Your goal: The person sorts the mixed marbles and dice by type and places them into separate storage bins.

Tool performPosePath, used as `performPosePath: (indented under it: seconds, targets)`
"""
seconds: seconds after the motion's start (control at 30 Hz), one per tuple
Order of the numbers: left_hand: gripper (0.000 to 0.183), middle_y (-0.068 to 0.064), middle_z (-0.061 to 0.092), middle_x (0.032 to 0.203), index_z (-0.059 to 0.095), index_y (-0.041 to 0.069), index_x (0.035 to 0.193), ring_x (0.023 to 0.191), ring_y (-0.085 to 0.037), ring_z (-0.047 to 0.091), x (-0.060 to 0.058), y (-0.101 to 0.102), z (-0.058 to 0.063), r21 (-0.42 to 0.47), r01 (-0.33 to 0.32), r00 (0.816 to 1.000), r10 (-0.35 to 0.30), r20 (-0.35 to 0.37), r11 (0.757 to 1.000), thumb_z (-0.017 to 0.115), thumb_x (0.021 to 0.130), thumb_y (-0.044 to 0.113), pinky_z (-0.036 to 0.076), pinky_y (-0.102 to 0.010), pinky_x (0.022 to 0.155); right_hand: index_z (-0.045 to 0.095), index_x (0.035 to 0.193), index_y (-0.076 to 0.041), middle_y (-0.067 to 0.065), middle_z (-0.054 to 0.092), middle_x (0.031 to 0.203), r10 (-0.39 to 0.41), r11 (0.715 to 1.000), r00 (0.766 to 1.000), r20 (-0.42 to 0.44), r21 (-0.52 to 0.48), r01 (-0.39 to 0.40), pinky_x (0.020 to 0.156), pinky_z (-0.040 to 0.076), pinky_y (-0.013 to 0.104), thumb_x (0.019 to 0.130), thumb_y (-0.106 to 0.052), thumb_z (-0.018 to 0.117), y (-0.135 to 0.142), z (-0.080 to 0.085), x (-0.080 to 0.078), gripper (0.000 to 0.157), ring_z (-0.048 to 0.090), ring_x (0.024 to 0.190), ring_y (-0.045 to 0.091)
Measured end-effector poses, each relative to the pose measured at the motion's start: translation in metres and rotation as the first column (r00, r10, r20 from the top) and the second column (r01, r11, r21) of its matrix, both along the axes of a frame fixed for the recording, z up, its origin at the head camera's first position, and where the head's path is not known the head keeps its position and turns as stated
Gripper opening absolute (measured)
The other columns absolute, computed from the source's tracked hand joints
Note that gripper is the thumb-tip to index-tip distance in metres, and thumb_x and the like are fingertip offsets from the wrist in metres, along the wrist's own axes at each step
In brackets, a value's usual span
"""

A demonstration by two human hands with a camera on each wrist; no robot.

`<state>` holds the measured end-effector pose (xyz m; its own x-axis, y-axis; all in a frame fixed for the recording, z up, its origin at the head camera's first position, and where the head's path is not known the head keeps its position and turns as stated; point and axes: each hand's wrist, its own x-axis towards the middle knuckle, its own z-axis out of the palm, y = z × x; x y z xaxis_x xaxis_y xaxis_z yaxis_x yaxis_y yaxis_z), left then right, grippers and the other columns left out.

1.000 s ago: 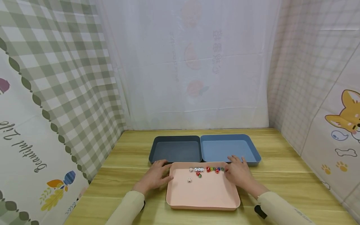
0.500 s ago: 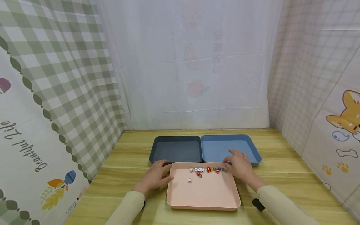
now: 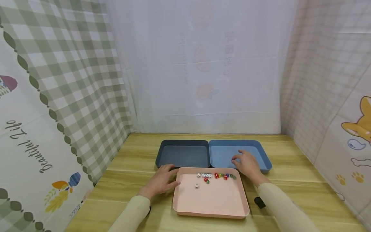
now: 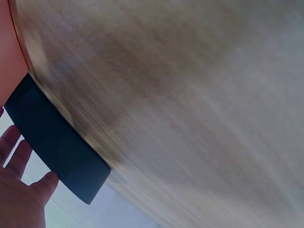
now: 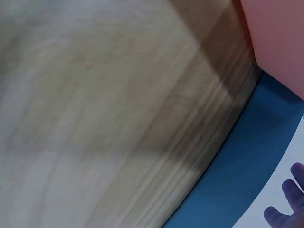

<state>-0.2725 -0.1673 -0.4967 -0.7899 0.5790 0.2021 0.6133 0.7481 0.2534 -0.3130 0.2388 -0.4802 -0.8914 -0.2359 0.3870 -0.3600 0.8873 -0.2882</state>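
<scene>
The pink tray (image 3: pixel 211 201) lies in front of me in the head view. Along its far side are white dice (image 3: pixel 206 175), red dice (image 3: pixel 216 175) and small coloured marbles (image 3: pixel 227 175); one white die (image 3: pixel 196 186) sits apart. My left hand (image 3: pixel 160 180) rests at the tray's left rim with spread fingers, the thumb over the edge. My right hand (image 3: pixel 247 164) is over the front of the blue tray (image 3: pixel 223 153). Its thumb and index finger pinch a tiny dark thing, apparently a marble, mostly hidden. The right wrist view shows fingertips (image 5: pixel 290 190) above the blue tray's wall.
A dark navy tray (image 3: pixel 184 156) stands left of the blue one, both behind the pink tray. Wooden table surface (image 3: pixel 292 180) surrounds them. A white curtain (image 3: pixel 203 96) hangs at the back, with patterned cloths at both sides.
My right hand has lifted from the pink tray's far right corner and moved away from me over the blue tray. My left hand stays at the rim. The view has shifted slightly.
</scene>
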Motion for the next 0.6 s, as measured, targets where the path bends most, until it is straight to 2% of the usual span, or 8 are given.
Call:
performPosePath:
  seconds: [0.17, 0.37, 0.6]
  targets:
    - [0.056, -0.021, 0.047, 0.141, 0.056, 0.01, 0.142, 0.131, -0.039, 0.043, -0.002, 0.001, -0.002, -0.003, 0.009, 1.0, -0.009, -0.008, 1.0, 0.061, 0.098, 0.044, 0.031, -0.062, 0.108, 0.078, 0.091, -0.009, 0.035, 0.055, 0.13, -0.019, 0.999, 0.999, 0.049, -0.03, 0.021, 0.092, 0.043, 0.066, 0.089, -0.014, 0.073, 0.0, 0.001, -0.005, 0.008, 0.049, 0.12, 0.054]
    - [0.054, -0.021, 0.048, 0.141, 0.056, 0.009, 0.141, 0.132, -0.039, 0.043, -0.001, 0.001, 0.0, -0.003, 0.005, 1.0, -0.005, 0.009, 1.0, 0.061, 0.098, 0.041, 0.029, -0.061, 0.109, 0.077, 0.093, -0.007, 0.036, 0.053, 0.131, -0.055, 0.998, 0.994, 0.097, -0.01, 0.056, 0.094, 0.043, 0.064, 0.09, -0.014, 0.071, 0.0, 0.0, -0.008, 0.009, 0.048, 0.12, 0.054]
    - [0.054, -0.018, 0.048, 0.141, 0.057, 0.01, 0.141, 0.132, -0.038, 0.043, -0.001, 0.001, 0.001, -0.004, 0.002, 1.0, -0.001, 0.018, 1.0, 0.061, 0.097, 0.042, 0.029, -0.061, 0.11, 0.077, 0.094, -0.007, 0.036, 0.055, 0.127, -0.082, 0.997, 0.991, 0.108, -0.006, 0.083, 0.094, 0.043, 0.064, 0.09, -0.014, 0.071, 0.0, -0.008, -0.014, 0.01, 0.05, 0.118, 0.053]
